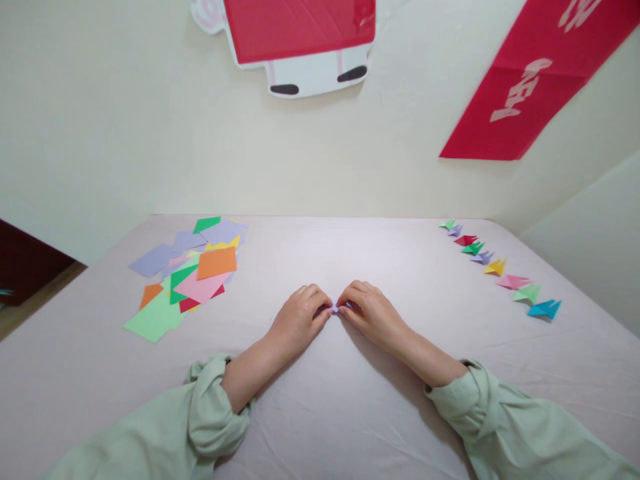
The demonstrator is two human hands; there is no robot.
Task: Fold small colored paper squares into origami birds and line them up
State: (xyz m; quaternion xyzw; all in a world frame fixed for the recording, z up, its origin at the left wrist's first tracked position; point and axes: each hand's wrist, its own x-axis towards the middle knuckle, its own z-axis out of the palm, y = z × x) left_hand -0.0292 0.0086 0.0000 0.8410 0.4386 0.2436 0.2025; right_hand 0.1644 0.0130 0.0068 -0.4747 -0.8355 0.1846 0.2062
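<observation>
A small piece of folded purple paper (335,309) shows between my fingertips near the middle of the table. My left hand (303,313) pinches its left side, thumb against fingers. From the right, my right hand (370,312) pinches the other side in the same way. Most of the paper is hidden by the fingers, so its folded shape cannot be made out. Both hands rest low over the pale tablecloth (320,407).
Loose paper sheets in several colours lie heaped at the left, an orange sheet (217,263) on top. Along the right edge runs a slanting row of small folded paper figures, the nearest a blue figure (545,310). A wall (320,160) stands behind the table.
</observation>
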